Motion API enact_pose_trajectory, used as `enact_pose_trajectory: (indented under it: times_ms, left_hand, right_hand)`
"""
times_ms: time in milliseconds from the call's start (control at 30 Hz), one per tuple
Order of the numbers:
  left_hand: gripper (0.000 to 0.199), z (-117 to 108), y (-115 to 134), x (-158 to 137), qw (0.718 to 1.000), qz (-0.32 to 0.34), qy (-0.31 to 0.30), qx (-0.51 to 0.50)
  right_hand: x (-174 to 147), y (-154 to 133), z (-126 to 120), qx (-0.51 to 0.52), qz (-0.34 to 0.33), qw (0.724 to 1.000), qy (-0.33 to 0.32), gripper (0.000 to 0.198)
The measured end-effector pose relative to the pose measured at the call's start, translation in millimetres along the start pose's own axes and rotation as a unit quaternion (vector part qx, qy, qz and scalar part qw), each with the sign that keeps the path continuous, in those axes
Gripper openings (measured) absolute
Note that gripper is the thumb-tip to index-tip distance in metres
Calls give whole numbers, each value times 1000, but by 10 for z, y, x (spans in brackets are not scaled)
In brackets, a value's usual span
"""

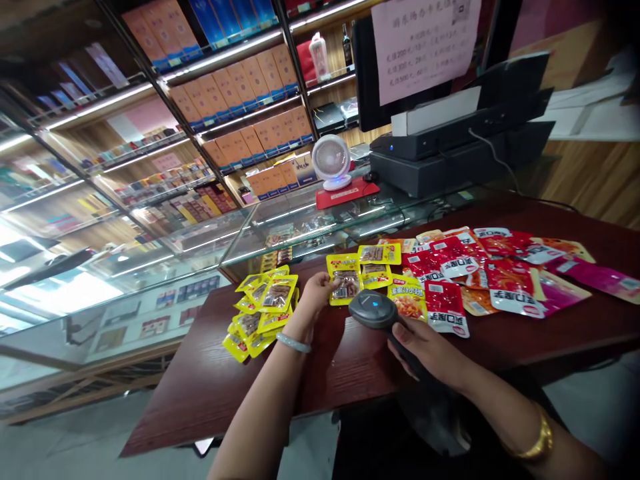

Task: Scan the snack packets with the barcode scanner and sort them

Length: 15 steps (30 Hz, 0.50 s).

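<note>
The packet [346, 288] is just beyond the scanner [373, 309]; the left hand [319, 292] seems to pinch its edge. The right hand [434, 348] is wrapped around the scanner's handle. Left of the scanner lies a yellow pile [263, 310]; right, red packs [445, 307].

White fan [331, 159] on red mat [345, 195]

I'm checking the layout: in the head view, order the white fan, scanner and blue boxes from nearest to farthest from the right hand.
1. Scanner, held in the right hand.
2. White fan, ahead, to the left.
3. Blue boxes, farther back, high and left.
</note>
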<state>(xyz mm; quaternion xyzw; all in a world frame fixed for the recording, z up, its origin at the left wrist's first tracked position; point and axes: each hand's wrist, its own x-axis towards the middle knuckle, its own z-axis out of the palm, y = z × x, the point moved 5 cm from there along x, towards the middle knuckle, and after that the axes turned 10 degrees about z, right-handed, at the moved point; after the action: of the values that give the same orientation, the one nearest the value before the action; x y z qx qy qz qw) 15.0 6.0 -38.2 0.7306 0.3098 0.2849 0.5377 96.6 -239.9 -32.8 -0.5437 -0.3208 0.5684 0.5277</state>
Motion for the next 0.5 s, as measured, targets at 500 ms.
enact_pose_trajectory:
  times_ms: [500]
  left_hand:
    - [49,-1050,590,-220,820,59,228,522]
  right_hand:
    - [-202,119,-265,34,25,999,5,51]
